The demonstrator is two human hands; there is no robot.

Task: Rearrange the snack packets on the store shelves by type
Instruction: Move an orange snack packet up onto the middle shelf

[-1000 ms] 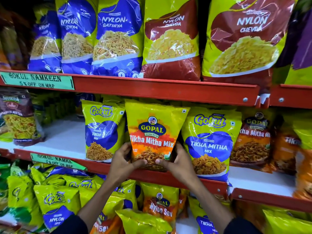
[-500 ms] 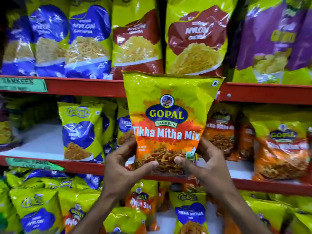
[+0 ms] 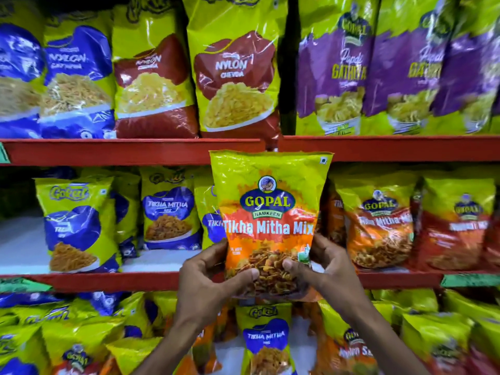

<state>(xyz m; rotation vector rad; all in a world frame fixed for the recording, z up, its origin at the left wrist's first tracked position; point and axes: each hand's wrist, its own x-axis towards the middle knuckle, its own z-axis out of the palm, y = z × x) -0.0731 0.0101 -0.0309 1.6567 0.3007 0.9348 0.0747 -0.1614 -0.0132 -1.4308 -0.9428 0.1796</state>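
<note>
Moved since half a second ago: Gopal Tikha Mitha Mix packet (image 3: pixel 269 220) now sits rightward against the shelving, its top edge overlapping the upper red shelf rail (image 3: pixel 130 151), with purple packets come into view at upper right.

Shelving, largest first:
- Upper shelf: blue Nylon Gathiya bags (image 3: pixel 77 82), maroon Nylon Chevda bags (image 3: pixel 235 77), purple Papdi Gathiya bags (image 3: pixel 349 74); all upright, side by side, tops cut off by the frame.
- Middle shelf: Gokul packets (image 3: pixel 75 226) in blue and yellow at left, orange Gopal packets (image 3: pixel 378 226) at right, standing above the middle red rail (image 3: pixel 108 281). A bare white stretch lies at far left.
- Lower shelf: mixed yellow packets (image 3: pixel 266 339), leaning and overlapping; labels largely blurred.

Held item: the Tikha Mitha Mix packet, upright, in front of the middle shelf between the Gokul and Gopal groups, hiding the packets behind it.

Hands: left hand (image 3: pixel 208 277) and right hand (image 3: pixel 324 269) each clamp a lower corner of the packet, thumbs on its front, apart by the packet's width.

Green price tags (image 3: pixel 470 280) at the rail ends are unreadable.
</note>
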